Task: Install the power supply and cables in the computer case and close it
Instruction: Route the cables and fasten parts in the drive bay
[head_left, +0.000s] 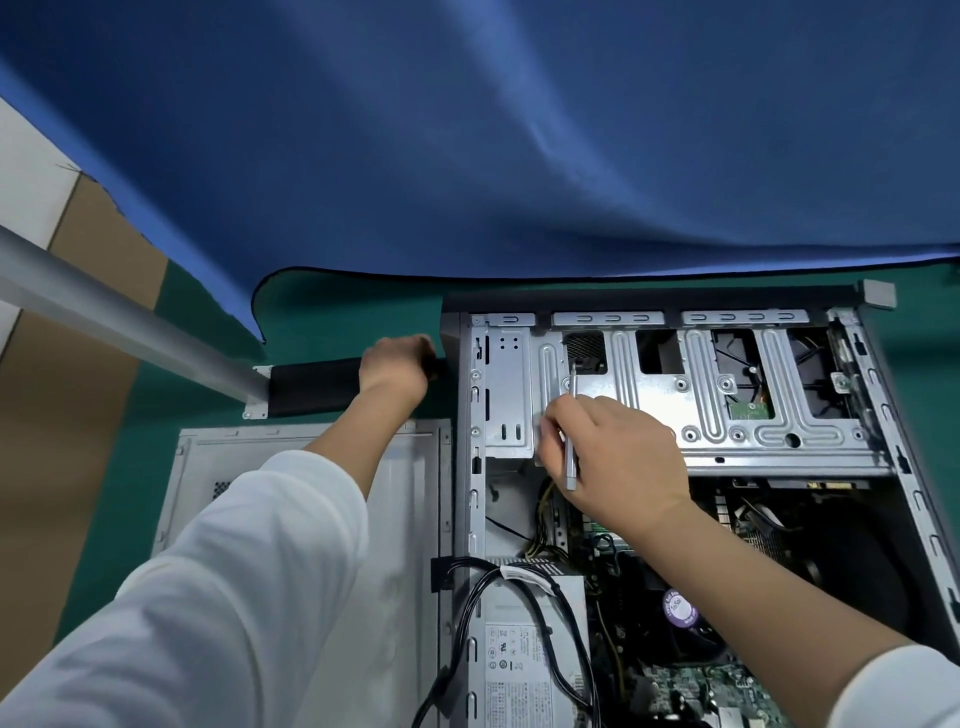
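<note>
Two hands — right hand pinching screwdriver, left hand curled, hold unclear, side panel beside case.

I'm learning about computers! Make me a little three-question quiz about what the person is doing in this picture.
1. True or false: the side panel is already fitted on the computer case.
2. Which hand holds the slim grey screwdriver? A) left hand B) right hand
3. Fill in: the power supply sits in the case with black ______ looping over it.

Key: 1 false, the panel lies flat beside the case. 2 B. 3 cables.
</note>
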